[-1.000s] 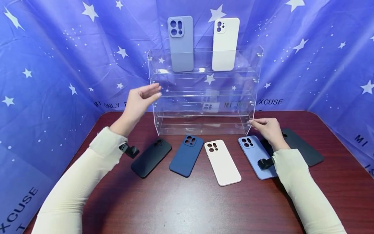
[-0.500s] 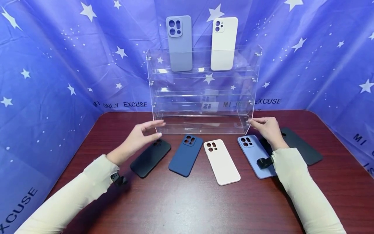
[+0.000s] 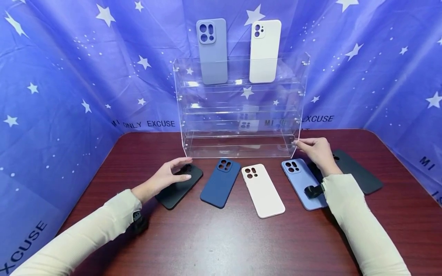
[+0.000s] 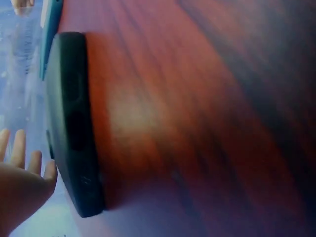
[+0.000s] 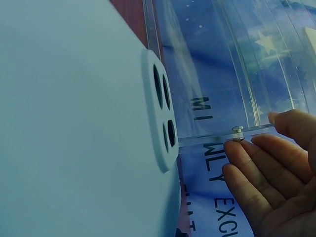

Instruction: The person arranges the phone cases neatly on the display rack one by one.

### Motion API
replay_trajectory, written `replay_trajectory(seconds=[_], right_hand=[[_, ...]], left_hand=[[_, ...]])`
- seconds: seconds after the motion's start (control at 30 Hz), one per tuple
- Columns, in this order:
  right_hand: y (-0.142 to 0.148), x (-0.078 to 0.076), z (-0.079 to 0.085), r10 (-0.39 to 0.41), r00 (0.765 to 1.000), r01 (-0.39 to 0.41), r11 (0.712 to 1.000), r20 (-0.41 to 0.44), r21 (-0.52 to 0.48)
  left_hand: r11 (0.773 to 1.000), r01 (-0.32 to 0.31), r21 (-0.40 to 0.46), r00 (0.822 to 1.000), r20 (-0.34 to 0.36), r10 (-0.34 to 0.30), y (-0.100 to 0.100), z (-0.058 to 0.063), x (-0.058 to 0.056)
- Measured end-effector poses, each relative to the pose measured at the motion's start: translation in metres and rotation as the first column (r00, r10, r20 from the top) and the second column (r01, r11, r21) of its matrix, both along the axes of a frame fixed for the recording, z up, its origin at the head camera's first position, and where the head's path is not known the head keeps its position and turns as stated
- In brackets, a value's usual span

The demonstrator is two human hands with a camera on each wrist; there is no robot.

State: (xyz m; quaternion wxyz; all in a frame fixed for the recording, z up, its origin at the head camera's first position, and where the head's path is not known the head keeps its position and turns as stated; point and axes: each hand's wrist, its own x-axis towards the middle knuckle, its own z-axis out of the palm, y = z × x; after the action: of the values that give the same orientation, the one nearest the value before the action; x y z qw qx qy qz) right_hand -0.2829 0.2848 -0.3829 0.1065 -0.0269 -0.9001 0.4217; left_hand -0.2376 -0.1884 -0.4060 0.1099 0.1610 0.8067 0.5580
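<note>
My left hand [image 3: 165, 178] hovers over a black phone case [image 3: 176, 193] at the table's left, thumb and fingers spread. In the left wrist view that hand [image 4: 24, 187] shows beside the edge of the black case [image 4: 74, 128]; whether they touch I cannot tell. With thumb and fingers, my right hand [image 3: 319, 153] pinches the lower right side panel of a clear acrylic display rack [image 3: 238, 145]. The right wrist view shows the pinched panel [image 5: 210, 139] near a metal screw. A light blue phone case [image 3: 298, 184] lies partly under the right wrist.
A grey-blue case [image 3: 214, 57] and a white case [image 3: 265, 53] stand upright on the rack's top tier. Along the table [image 3: 207, 245] lie a navy case [image 3: 219, 188], a cream case [image 3: 264, 193] and a dark case [image 3: 360, 174]. Starry blue curtains enclose the table.
My left hand has come down from beside the rack's left side to just over the black phone case. The right hand stays at the rack's right panel.
</note>
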Motion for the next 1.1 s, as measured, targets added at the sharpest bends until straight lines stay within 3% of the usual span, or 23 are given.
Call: replay_trajectory(seconds=[0.23,0.57,0.93,1.1], right_hand=[[-0.001,0.001,0.0,0.003,1.0,-0.003,1.0,0.003,-0.005],[-0.001,0.001,0.002,0.007,1.0,-0.007,0.999,0.008,-0.048],[0.0,0.0,0.0,0.003,1.0,-0.003,1.0,0.0,0.01],[0.0,-0.001,-0.001,0.008,1.0,-0.008,1.0,-0.001,0.003]], left_hand=[[0.997,-0.051,-0.063,0.999,-0.001,0.051,-0.007,-0.012,-0.004],[0.978,-0.038,-0.207,0.999,0.019,0.043,-0.01,-0.016,-0.009],[0.949,0.04,-0.312,0.996,-0.064,-0.063,-0.012,-0.02,-0.01],[0.941,0.048,-0.335,0.993,-0.085,-0.081,-0.01,-0.018,-0.009]])
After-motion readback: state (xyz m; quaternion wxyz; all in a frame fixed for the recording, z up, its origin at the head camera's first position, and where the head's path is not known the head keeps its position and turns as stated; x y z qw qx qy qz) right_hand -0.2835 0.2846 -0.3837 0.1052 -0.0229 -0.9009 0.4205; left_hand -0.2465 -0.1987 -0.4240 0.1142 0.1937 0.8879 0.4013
